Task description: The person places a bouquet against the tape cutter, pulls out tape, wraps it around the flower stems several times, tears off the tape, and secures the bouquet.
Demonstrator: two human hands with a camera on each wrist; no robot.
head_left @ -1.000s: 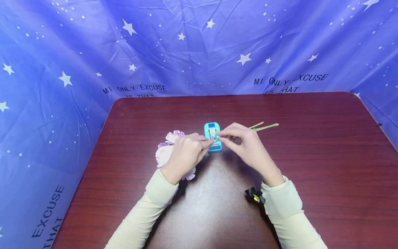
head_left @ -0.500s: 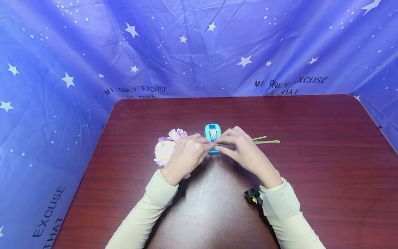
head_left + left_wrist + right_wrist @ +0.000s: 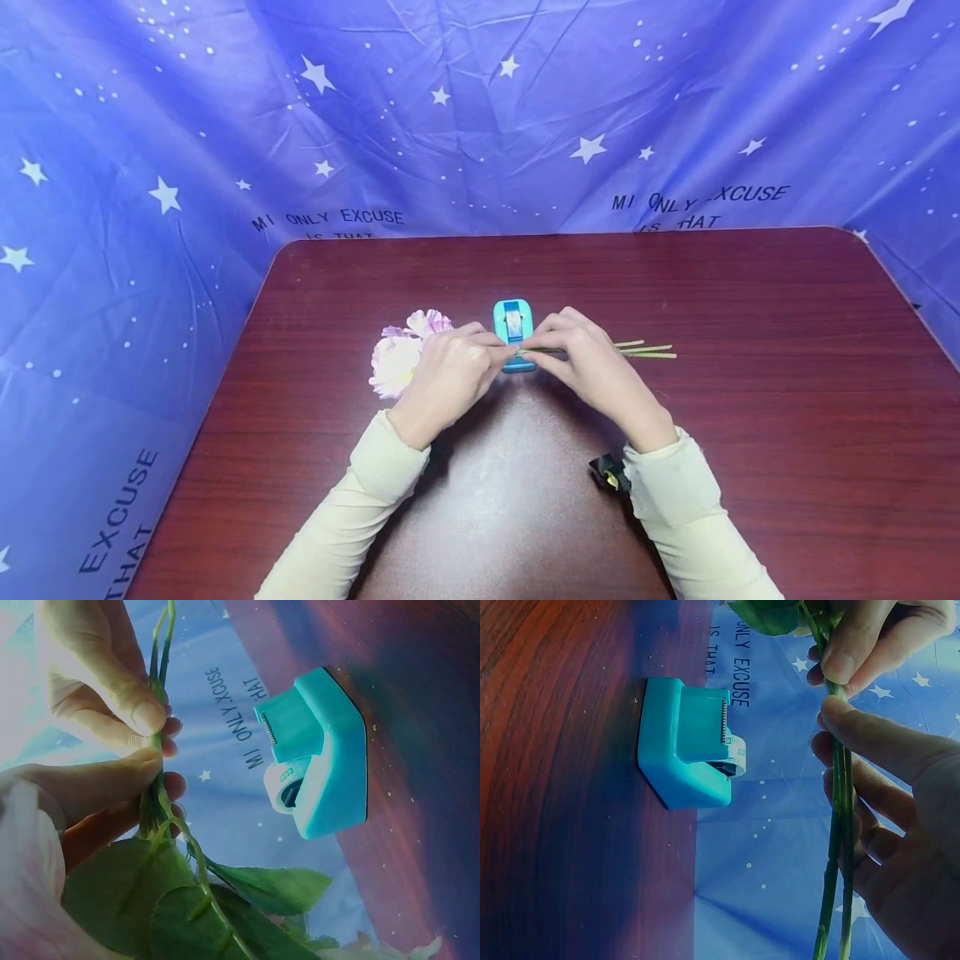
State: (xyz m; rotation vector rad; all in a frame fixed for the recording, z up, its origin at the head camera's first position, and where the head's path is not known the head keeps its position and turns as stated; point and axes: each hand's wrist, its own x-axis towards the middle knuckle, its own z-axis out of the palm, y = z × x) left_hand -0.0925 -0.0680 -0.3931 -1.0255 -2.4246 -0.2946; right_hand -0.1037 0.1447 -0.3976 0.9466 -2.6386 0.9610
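Observation:
Pale pink-purple artificial flowers point(image 3: 396, 367) show left of my left hand point(image 3: 457, 367), partly hidden behind it. Their green stems point(image 3: 648, 350) run level to the right, past my right hand point(image 3: 592, 362). Thumb and fingers of the left hand pinch the stems just above the green leaves point(image 3: 127, 892), as the left wrist view shows. Right beside that grip, my right thumb and fingertips pinch the same bundle point(image 3: 838, 787), thumbs nearly touching. A turquoise tape dispenser point(image 3: 513, 321) stands on the table just beyond the fingertips, its roll of tape point(image 3: 287, 784) and toothed cutter visible.
The dark red wooden table point(image 3: 787, 350) reaches back to a blue curtain point(image 3: 480, 133) printed with stars and lettering. Beside the right sleeve is a small black object point(image 3: 606, 472) with a yellow patch.
The stem ends have swung down toward me, from slanting up and away to nearly level. My right hand has shifted slightly toward me; the left keeps its grip near the same spot.

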